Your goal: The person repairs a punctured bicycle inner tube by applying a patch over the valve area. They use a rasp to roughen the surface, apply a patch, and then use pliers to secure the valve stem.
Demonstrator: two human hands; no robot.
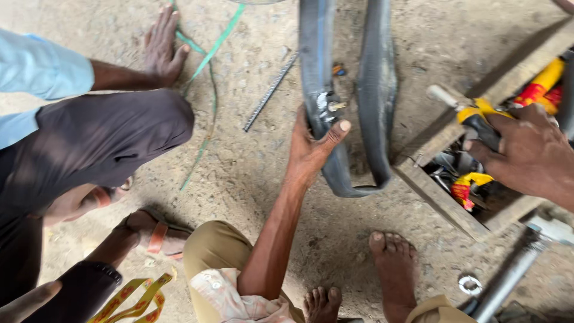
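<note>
Your knee (pixel 218 251) nearest; left hand (pixel 311 146) grip clenched on inner tube (pixel 373 90), right hand (pixel 526 152) grasping pliers (pixel 478 119) over toolbox (pixel 442 200); co-worker's leg (pixel 113 134) crowds left.

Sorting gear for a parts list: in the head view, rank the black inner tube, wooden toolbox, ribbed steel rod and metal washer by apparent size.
1. Black inner tube and wooden toolbox: similar, both cropped, unranked.
2. Ribbed steel rod.
3. Metal washer.
</note>
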